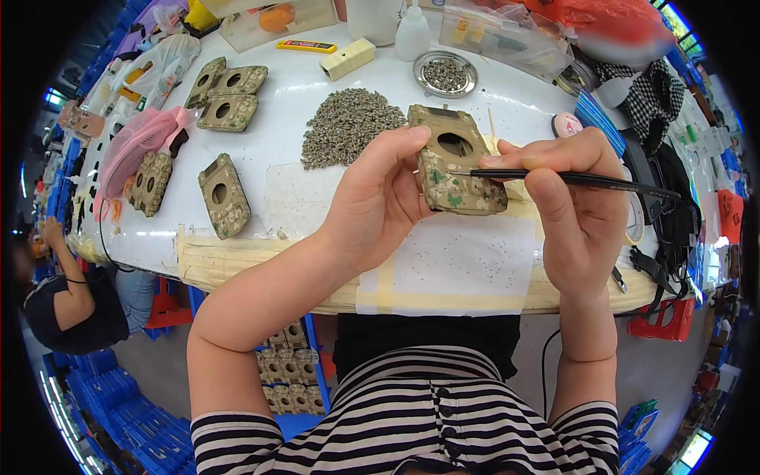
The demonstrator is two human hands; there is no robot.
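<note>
- My left hand (384, 190) is half curled, thumb and fingers gripping a camouflage hull (453, 164) by its left edge.
- My right hand (582, 206) pinches slim black tweezers (590, 180), tip at the hull's face.
- Below my fingers: speckled white paper (475, 265).
- Just beyond my left fingers: 1 pile of tiny parts (344, 119).
- Farther beyond them: 1 round metal dish (474, 78).

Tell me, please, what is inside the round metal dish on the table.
The round metal dish holds a heap of small grey-brown pieces. The bottom beneath the heap is covered, so it cannot be seen.
</note>
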